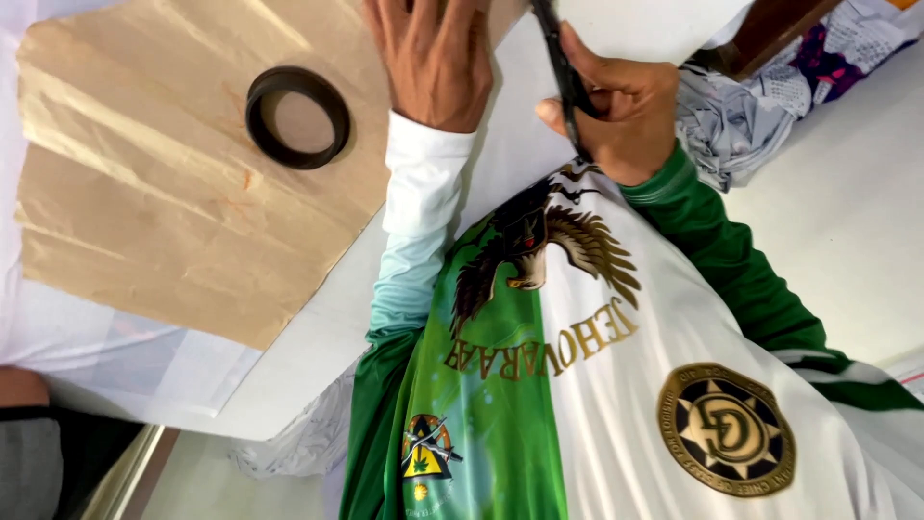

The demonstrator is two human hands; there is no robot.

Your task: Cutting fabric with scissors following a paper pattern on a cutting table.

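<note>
Right hand grips the scissors near white fabric, left hand lies flat on the brown pattern — if that press loosens, the pattern could slip and skew the cut.

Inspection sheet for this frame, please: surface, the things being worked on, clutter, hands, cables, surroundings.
Surface: white table top, mostly covered at the left by a sheet.
Job's things: creased brown paper sheet lying flat; black scissors at the top edge.
Clutter: black ring resting on the paper; crumpled patterned fabric at upper right.
Hands: left hand pressed flat on the paper; right hand gripping the scissors, blades mostly out of view.
Cables: nothing seen.
Surroundings: green and white printed garment fills the lower frame; a dark wooden piece at top right.
</note>
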